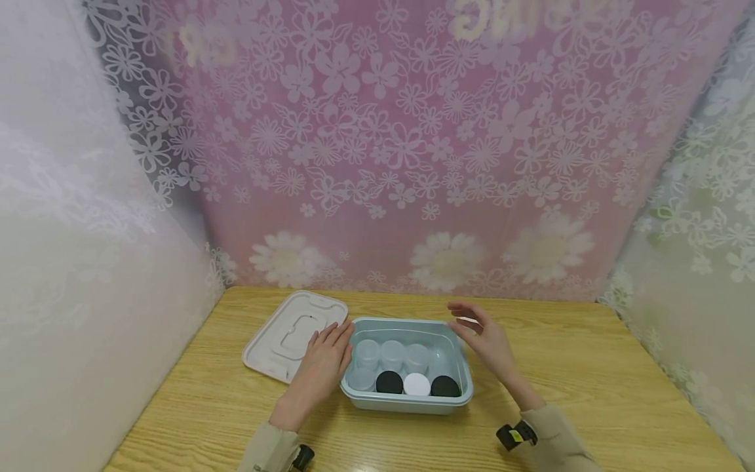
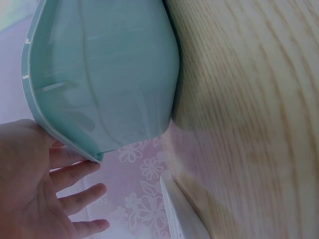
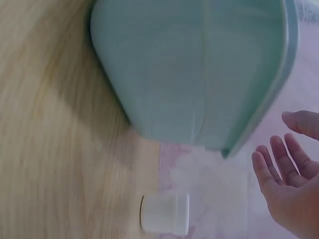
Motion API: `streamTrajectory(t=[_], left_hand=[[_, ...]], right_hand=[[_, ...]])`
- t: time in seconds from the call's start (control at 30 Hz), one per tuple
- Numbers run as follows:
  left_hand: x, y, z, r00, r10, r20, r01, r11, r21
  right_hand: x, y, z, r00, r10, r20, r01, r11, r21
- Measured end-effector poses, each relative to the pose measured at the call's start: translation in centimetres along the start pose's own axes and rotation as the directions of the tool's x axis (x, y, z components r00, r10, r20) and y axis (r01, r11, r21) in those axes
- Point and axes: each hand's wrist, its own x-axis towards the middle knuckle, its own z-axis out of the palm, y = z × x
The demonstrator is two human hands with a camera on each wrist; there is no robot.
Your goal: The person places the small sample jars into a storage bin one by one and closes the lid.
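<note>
A light blue plastic box (image 1: 407, 406) stands on the table. Inside it sit several clear round pieces (image 1: 392, 354), two with black tops (image 1: 389, 382) and one with a white top (image 1: 417, 385). My left hand (image 1: 321, 367) touches the box's left rim, its fingers extended; in the left wrist view these fingers (image 2: 79, 199) spread past the rim corner. Near the far right corner of the box, my right hand (image 1: 486, 341) is raised with loosely bent fingers and nothing held. In the right wrist view, the hand (image 3: 294, 189) is apart from the rim.
A whitish lid (image 1: 283, 337) lies flat left of the box, partly beneath my left hand in the head view. A small white jar (image 3: 164, 214) stands beyond the box in the right wrist view. Flowered cloth (image 1: 401, 164) hangs behind the wooden table (image 1: 560, 367).
</note>
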Motion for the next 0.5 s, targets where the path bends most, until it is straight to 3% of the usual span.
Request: streamTrajectory(t=[0.27, 0.5], left_hand=[[0.0, 0.0, 0.0, 1.0, -0.005, 0.01, 0.005, 1.0, 0.001], [0.0, 0.0, 0.0, 1.0, -0.013, 0.023, 0.014, 1.0, -0.007]], right_hand=[[1.1, 1.9, -2.3, 0.996, 0.067, -0.065, -0.073, 0.993, -0.089], [1.9, 3.8, -3.4, 0.997, 0.063, -0.048, -0.07, 0.983, -0.167]])
